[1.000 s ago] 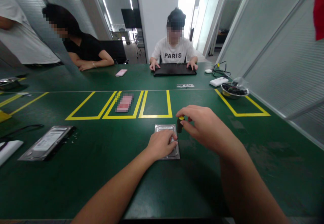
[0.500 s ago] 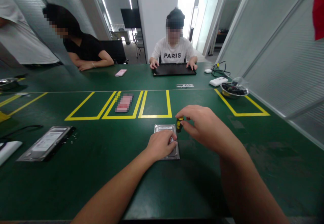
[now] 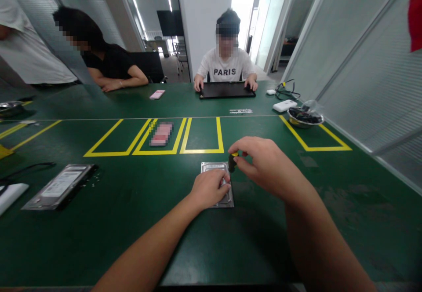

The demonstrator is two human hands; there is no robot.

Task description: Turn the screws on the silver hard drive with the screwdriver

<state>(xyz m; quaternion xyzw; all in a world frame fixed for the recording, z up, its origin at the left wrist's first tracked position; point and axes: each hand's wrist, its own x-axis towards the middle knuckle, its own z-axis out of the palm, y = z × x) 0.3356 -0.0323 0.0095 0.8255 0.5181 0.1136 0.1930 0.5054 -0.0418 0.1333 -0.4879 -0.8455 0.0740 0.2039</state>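
Note:
A silver hard drive point(image 3: 225, 201) lies flat on the green table in front of me. Across its middle rests my left hand point(image 3: 211, 188), fingers curled and thumb toward the right edge, holding it against the table and covering much of its label. Just above the drive's upper right edge, my right hand point(image 3: 252, 155) pinches a short black-and-yellow screwdriver point(image 3: 232, 163) upright between thumb and fingers. Its tip is too small to make out, so I cannot tell whether it touches a screw.
To the left lies another hard drive point(image 3: 61, 186), with small screws point(image 3: 94, 180) scattered beside it. Yellow tape outlines point(image 3: 201, 151) mark the table; a pink phone point(image 3: 161, 134) lies in one. A metal bowl point(image 3: 305, 122) of dark parts stands right. Across the table, a person holds a black panel point(image 3: 227, 90).
The screwdriver has turned in my right hand's fingers: its yellow patches faced me before, and a darker side shows now. My left hand and the hard drive stay in place.

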